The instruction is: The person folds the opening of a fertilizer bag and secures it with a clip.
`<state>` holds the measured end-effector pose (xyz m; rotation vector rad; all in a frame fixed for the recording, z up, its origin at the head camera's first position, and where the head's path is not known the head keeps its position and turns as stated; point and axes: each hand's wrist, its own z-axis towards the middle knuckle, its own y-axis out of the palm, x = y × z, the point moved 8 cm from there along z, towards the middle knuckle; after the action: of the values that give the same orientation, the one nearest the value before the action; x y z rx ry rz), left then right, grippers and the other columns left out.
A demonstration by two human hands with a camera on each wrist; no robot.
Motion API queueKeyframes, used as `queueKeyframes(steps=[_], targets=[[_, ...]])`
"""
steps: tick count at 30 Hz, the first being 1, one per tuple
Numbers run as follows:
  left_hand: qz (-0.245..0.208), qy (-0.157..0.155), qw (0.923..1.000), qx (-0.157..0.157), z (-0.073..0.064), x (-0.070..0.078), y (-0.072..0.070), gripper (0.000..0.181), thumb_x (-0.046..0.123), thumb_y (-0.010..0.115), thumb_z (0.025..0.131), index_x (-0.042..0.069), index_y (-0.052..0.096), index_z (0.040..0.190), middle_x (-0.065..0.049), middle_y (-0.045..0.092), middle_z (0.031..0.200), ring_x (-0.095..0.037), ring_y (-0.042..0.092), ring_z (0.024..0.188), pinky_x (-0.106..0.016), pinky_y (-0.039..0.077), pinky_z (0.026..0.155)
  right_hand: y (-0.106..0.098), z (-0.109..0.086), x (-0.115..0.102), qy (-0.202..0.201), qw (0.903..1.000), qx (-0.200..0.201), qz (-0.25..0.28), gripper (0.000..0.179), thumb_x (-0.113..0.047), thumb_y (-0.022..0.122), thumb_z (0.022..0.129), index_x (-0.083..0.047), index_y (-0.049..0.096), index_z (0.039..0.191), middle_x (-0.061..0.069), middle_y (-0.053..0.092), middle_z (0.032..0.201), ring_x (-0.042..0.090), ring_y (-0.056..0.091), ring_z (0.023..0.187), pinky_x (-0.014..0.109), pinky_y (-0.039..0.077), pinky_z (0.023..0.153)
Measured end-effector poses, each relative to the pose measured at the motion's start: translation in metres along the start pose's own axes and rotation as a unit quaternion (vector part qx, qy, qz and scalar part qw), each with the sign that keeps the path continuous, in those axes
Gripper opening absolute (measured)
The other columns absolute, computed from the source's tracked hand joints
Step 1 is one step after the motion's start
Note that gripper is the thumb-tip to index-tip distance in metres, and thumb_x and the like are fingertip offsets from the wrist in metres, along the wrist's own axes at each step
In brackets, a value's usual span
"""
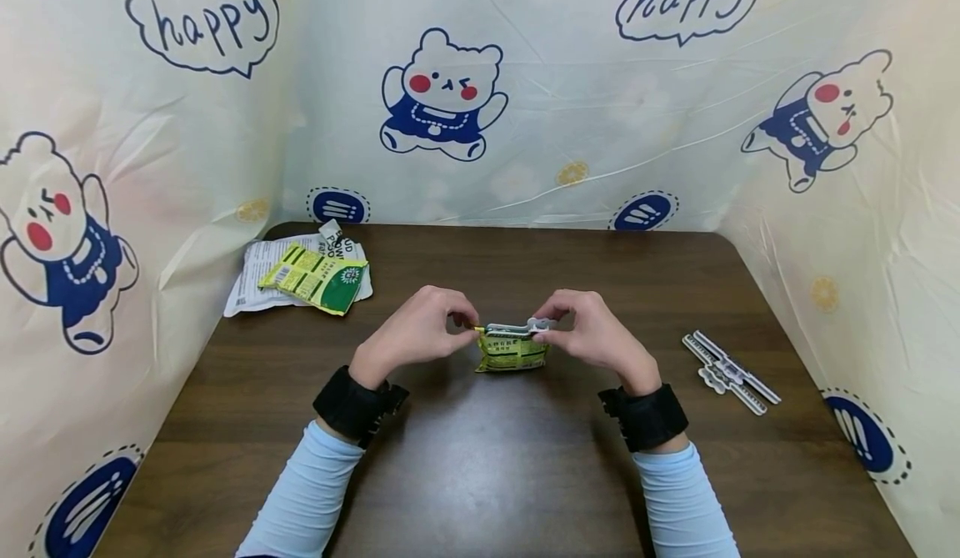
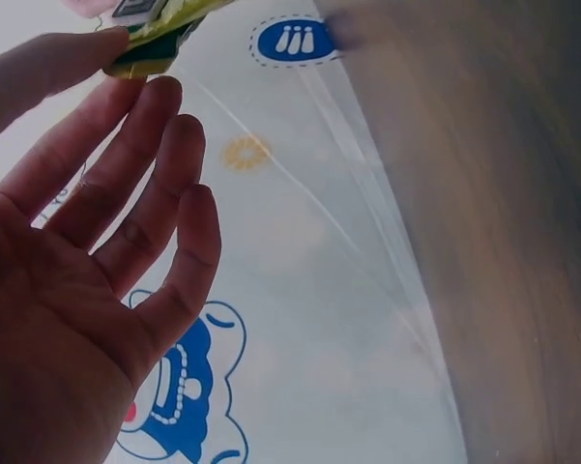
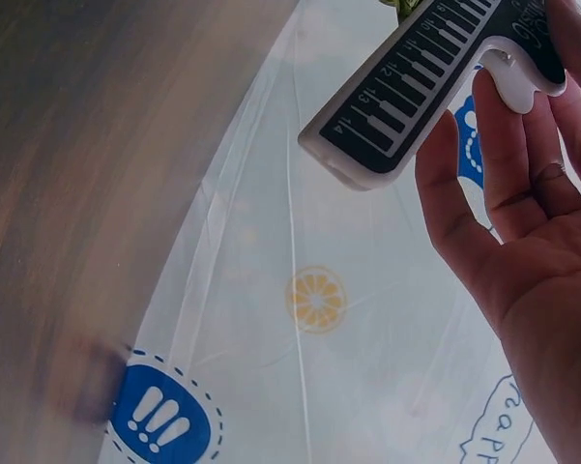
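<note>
A small green-and-yellow snack packet (image 1: pixel 512 354) stands upright between the two hands at the middle of the table. My left hand (image 1: pixel 420 331) pinches its upper left corner between thumb and index finger. The left wrist view shows that packet corner (image 2: pixel 147 64) at the fingertips, the other fingers loosely bent. At the upper right, my right hand (image 1: pixel 596 333) grips a bag clip (image 3: pixel 406 97) with piano-key print by its white lever end. In the head view the clip lies along the packet's top edge.
Two more bag clips (image 1: pixel 731 372) lie crossed at the table's right. At the back left, another green-and-yellow packet (image 1: pixel 315 278) rests on a larger white bag (image 1: pixel 247 287). A printed curtain (image 1: pixel 562 108) encloses the brown table (image 1: pixel 487 475) at the back and sides.
</note>
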<state>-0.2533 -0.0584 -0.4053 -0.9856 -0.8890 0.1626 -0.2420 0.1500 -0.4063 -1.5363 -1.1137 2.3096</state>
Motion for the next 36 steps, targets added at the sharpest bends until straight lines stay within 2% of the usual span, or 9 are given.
queueKeyframes(steps=[12,21,28,36], targets=[[0.003,0.016,0.9999,0.005,0.0009,0.0035,-0.0022,0.006,0.009,0.078,0.089,0.013,0.082,0.090,-0.001,0.078,0.087,-0.024,0.070,0.079,-0.038,0.058,0.070,-0.0018,0.0003,-0.0012,-0.015,0.9998,0.010,-0.003,0.017,-0.005,0.087,0.084,-0.010,0.079,0.099,0.007,0.075,0.094,0.038,0.067,0.088,0.048,0.056,0.077],[0.014,0.023,0.9996,0.012,0.0013,0.0046,-0.0016,0.006,0.009,0.079,0.091,0.013,0.084,0.091,-0.001,0.079,0.087,-0.011,0.065,0.073,-0.034,0.058,0.066,-0.0023,0.0012,-0.0031,-0.030,0.9993,0.020,-0.009,0.017,-0.004,0.087,0.083,-0.009,0.079,0.097,0.006,0.075,0.091,0.027,0.066,0.084,0.046,0.056,0.073],[0.014,0.024,0.9995,0.014,0.0022,0.0056,-0.0004,0.004,0.010,0.080,0.091,0.013,0.083,0.091,0.000,0.079,0.087,-0.010,0.066,0.072,-0.033,0.058,0.063,-0.0009,0.0031,-0.0060,-0.032,0.9993,0.020,0.000,0.017,-0.003,0.087,0.083,-0.008,0.079,0.097,0.008,0.074,0.091,0.031,0.066,0.084,0.052,0.057,0.074],[0.003,0.025,0.9996,0.014,0.0023,0.0059,0.0005,0.005,0.010,0.081,0.091,0.013,0.084,0.092,-0.001,0.080,0.087,-0.009,0.067,0.072,-0.033,0.058,0.063,0.0009,0.0026,-0.0085,-0.036,0.9990,0.025,-0.003,0.016,-0.003,0.087,0.083,-0.009,0.079,0.097,0.007,0.074,0.090,0.026,0.066,0.083,0.045,0.056,0.072]])
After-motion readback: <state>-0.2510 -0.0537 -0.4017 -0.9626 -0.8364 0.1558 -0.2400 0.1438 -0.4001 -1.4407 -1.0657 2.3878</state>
